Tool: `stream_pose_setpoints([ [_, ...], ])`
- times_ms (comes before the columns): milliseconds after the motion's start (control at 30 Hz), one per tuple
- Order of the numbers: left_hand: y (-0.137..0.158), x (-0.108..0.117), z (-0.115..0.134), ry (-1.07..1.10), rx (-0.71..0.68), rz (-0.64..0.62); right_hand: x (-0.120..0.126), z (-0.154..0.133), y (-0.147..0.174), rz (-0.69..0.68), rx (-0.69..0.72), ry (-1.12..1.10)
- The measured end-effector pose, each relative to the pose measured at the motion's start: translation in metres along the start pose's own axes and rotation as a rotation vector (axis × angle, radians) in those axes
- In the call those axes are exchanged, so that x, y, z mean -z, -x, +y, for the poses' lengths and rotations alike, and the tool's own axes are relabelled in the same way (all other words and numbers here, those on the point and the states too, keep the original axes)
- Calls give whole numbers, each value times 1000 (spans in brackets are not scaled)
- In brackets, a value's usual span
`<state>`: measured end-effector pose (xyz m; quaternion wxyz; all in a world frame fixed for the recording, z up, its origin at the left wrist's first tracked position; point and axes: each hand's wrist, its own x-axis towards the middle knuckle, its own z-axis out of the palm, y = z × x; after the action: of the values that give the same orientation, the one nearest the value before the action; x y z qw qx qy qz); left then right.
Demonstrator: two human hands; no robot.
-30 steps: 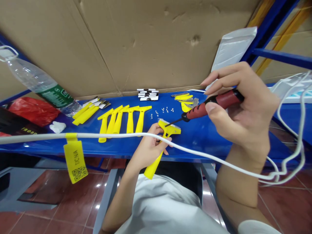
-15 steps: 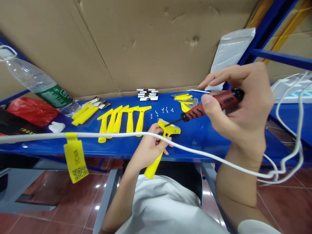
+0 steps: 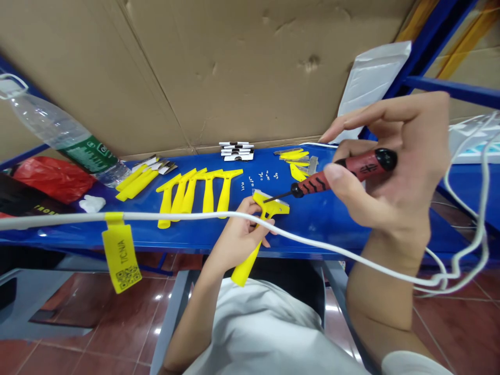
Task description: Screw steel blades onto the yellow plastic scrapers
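Note:
My left hand [image 3: 238, 234] is closed around the neck of a yellow scraper [image 3: 245, 264], whose handle points down toward my lap. A clear strip lies along the scraper's head. In my right hand [image 3: 406, 156] is a screwdriver [image 3: 351, 169] with a red and black handle, held between thumb and fingers. Its thin shaft slants down to the left, and the tip meets the scraper's head near its left end. Small screws [image 3: 261, 177] lie in short rows just beyond the scraper. Several yellow scraper handles [image 3: 209, 192] stand in a row to the left.
A white cable [image 3: 312, 240] with a yellow tag [image 3: 122, 259] crosses in front of my hands. Yellow head pieces [image 3: 295, 155] and stacked blade packs [image 3: 236, 151] lie at the back of the blue table [image 3: 312, 224]. Farther left are more scrapers [image 3: 140, 179], a bottle [image 3: 74, 140] and a red bag [image 3: 52, 177].
My right hand has turned and shifted slightly right on the screwdriver, whose handle has rotated to show a different marking. The left hand and the scraper stay in place.

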<state>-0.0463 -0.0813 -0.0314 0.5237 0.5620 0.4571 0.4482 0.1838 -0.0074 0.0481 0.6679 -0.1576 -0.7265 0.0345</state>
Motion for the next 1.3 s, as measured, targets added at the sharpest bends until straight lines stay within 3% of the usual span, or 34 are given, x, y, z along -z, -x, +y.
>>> stream_pose_setpoints([
  [233, 0, 0, 1, 18, 1, -15, -2, 6, 0, -2, -19, -54],
  [433, -1, -1, 0, 34, 12, -13, -7, 6, -3, 83, -9, 49],
  [567, -1, -2, -1, 23, 14, -13, -5, 5, -1, 39, -41, 32],
  [700, -1, -2, 1, 17, 17, -8, -1, 1, 2, -70, -12, 155],
  [867, 0, -2, 2, -10, 9, -10, -2, -10, 2, 51, -68, 234],
  [1033, 1, -3, 2, -24, 2, -3, -2, -9, 1, -24, -73, 134],
  [1300, -1, -4, 0, -20, 1, 14, -5, -9, 1, 39, -63, 229],
])
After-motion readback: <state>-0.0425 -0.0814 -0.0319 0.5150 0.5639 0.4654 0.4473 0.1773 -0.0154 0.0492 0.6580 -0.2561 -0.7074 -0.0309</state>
